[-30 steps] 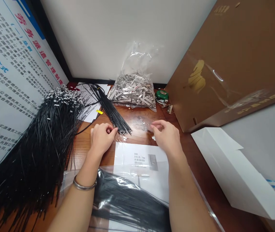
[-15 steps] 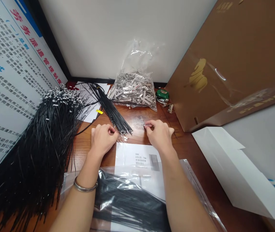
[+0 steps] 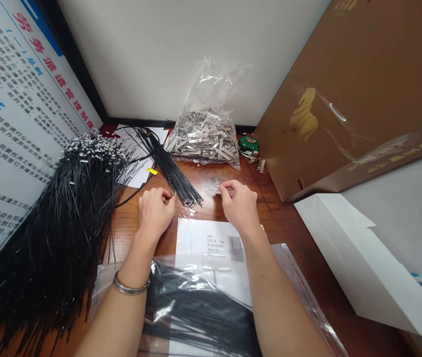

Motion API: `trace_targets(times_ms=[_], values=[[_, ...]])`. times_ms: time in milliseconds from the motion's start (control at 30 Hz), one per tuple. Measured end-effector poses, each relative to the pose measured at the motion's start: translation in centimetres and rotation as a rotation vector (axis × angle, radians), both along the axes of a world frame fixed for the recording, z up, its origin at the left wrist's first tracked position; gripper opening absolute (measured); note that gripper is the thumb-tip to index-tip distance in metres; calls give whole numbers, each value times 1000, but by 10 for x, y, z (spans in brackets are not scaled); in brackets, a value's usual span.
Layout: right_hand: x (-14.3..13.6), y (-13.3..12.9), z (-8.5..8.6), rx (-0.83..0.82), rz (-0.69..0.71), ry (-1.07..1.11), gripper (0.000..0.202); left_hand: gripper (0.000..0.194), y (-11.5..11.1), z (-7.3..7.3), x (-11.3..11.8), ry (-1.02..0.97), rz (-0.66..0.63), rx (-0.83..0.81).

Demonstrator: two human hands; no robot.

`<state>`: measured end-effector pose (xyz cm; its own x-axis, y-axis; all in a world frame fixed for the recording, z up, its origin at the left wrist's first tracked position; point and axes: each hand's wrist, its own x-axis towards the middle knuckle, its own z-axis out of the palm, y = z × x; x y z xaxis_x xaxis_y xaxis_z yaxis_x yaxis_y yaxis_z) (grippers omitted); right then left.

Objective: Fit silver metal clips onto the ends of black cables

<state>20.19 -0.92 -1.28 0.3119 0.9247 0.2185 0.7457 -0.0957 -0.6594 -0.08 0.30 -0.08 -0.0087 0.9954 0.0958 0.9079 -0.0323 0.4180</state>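
My left hand (image 3: 156, 208) is closed in a pinch beside the lower end of a bundle of black wires (image 3: 176, 173); what it holds, if anything, is too small to tell. Across a gap, my right hand (image 3: 238, 202) also pinches, with something tiny and unclear at the fingertips. Small clear scraps (image 3: 188, 211) lie between the hands. Below them is a printed white sheet (image 3: 192, 233), partly covered by a clear bag of black wires (image 3: 196, 302) under my forearms.
A large heap of black wires (image 3: 66, 213) with white ends fills the left side. Behind are a bag of metal strips (image 3: 207, 136) and a green tape measure (image 3: 248, 144). A brown box (image 3: 344, 99) and white box (image 3: 363, 263) stand right.
My left hand has shifted slightly left, away from the small clear scraps. My right hand has moved a little up and left, its fingers still pinched.
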Motion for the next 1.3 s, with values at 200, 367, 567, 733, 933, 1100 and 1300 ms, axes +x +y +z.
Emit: trace_targets(times_ms=[200,367,567,733,933,1100,1300], values=[[-10,2,4,43,17,352,14,18,-3,6,2,-1,79,66],[-20,1,5,69,183,535,25,11,0,3,6,-559,100,105],[-32,-2,7,40,410,612,35,20,-1,6,9,-1149,-118,-36],[-36,-3,3,25,531,697,39,22,-5,11,5,-1305,-336,-232],[-41,-6,7,20,672,782,27,28,-10,14,2,-1377,-632,-569],[-39,-5,17,64,432,1047,18,26,-9,19,0,-1588,-594,-553],[-25,-15,29,-102,654,1430,15,30,-6,16,10,-1288,-358,-619]])
